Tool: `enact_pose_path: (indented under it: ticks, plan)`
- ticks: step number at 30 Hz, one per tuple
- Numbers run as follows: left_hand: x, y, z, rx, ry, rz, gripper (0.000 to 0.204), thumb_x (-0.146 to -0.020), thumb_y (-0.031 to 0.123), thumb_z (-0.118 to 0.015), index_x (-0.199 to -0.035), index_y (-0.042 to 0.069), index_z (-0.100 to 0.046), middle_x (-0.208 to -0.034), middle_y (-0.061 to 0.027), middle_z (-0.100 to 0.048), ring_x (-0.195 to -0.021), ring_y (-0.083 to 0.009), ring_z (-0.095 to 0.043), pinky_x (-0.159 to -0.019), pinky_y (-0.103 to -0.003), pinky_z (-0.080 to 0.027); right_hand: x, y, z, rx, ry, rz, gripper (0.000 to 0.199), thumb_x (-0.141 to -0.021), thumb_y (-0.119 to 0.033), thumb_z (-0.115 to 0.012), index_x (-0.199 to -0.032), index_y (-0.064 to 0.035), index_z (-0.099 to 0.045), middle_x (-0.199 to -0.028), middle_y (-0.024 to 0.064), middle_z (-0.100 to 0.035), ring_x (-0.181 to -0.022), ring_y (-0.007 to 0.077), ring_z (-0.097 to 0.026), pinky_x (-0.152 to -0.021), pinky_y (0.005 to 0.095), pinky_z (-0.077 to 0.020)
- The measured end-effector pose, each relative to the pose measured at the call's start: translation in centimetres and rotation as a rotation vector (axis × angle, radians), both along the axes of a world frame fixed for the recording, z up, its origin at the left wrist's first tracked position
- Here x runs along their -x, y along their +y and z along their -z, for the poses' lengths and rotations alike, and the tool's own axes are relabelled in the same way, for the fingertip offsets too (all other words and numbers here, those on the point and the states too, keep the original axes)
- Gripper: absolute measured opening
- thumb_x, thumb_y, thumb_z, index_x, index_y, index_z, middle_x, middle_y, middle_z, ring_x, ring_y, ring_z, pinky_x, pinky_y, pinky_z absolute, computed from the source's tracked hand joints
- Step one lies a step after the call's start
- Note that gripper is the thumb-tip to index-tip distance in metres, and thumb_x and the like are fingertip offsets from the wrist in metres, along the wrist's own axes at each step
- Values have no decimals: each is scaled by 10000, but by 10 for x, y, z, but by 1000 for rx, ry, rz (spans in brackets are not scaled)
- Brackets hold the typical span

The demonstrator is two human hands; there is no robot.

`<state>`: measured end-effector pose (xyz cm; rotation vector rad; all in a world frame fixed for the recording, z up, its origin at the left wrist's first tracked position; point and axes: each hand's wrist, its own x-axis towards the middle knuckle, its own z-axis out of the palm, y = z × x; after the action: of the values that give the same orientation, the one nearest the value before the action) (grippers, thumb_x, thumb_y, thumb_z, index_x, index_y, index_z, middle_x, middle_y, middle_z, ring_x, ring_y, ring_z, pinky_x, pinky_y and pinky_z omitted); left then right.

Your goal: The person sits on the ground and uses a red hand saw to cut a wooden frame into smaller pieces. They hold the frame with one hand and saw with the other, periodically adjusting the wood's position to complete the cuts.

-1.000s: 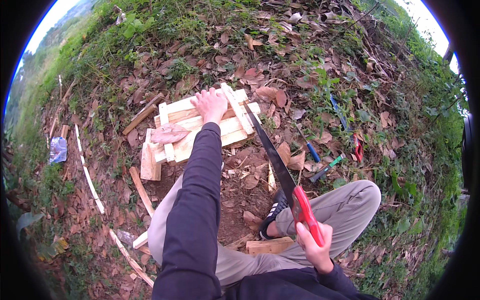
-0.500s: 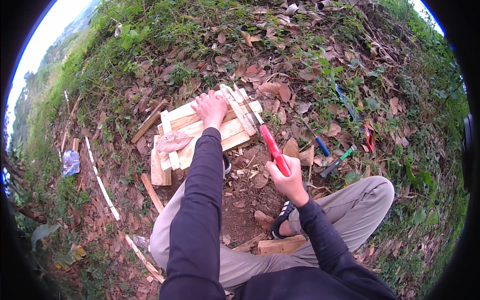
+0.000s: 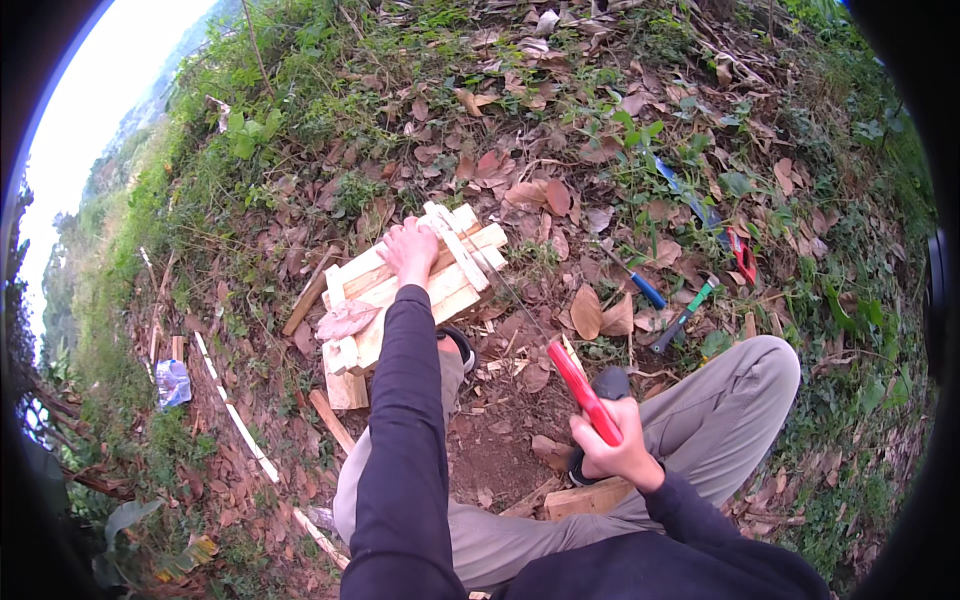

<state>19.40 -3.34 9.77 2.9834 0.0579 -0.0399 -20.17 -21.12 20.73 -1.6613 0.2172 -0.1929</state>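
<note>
A bundle of pale wooden planks (image 3: 400, 290) lies in front of me, with narrow slats set crosswise at both ends. My left hand (image 3: 409, 250) bears down on the upper planks, its fingers curled over them beside the right-hand cross slat (image 3: 458, 247). In my right hand (image 3: 615, 437) is a handsaw (image 3: 574, 376), the fingers wrapped round its red handle. The thin blade slants up and left to the right end of the planks, at the cross slat. Whether its teeth sit inside a cut is too small to tell. A dry leaf (image 3: 347, 319) rests on the left part of the planks.
To the right lie a green-handled hammer (image 3: 685, 315), a blue-handled tool (image 3: 647, 290) and another saw with a blue blade (image 3: 690, 195). A wood block (image 3: 588, 498) sits between my legs. Long pale strips (image 3: 237, 407) and a clear plastic bottle (image 3: 173, 384) lie at left.
My right hand has pulled the saw back toward me, down and to the right, baring more blade. My left hand stays on the planks. The whole view has shifted slightly.
</note>
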Motion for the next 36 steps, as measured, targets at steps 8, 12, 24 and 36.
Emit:
enact_pose_path:
  ticks: [8,12,24,36]
  plan:
    - [-4,12,4,17,-11,-26,451,-1019,333,-412,-1401,181,-595,-1436,-149,-564,-1396,-329,-449,-1193,-607,-233,-70,15,11,27,-4,-32,230,-817,-101,-669,-641,-18,-545,-492,39,-479,-443,99,-478,-456,323,-376]
    - [-1,-3,4,-25,-52,-6,451,-1010,339,-430,-1394,173,-599,-1425,-153,-573,-1386,-344,-459,-1180,-618,-252,-21,4,-8,-17,22,-1,152,-805,-84,-664,-682,-16,-607,-490,54,-508,-448,95,-518,-468,314,-408]
    - [8,1,10,-9,-73,38,448,-1012,344,-435,-1392,170,-597,-1439,-148,-564,-1382,-340,-460,-1164,-611,-266,-60,8,2,-65,45,43,234,-829,-99,-655,-648,-17,-532,-487,23,-445,-468,71,-400,-450,327,-339]
    - [1,-11,10,-41,-17,-4,487,-1010,376,-436,-1446,201,-566,-1464,-143,-541,-1407,-332,-438,-1178,-624,-243,-115,15,24,13,8,18,266,-826,-119,-659,-637,-5,-510,-486,89,-453,-435,144,-430,-452,352,-356]
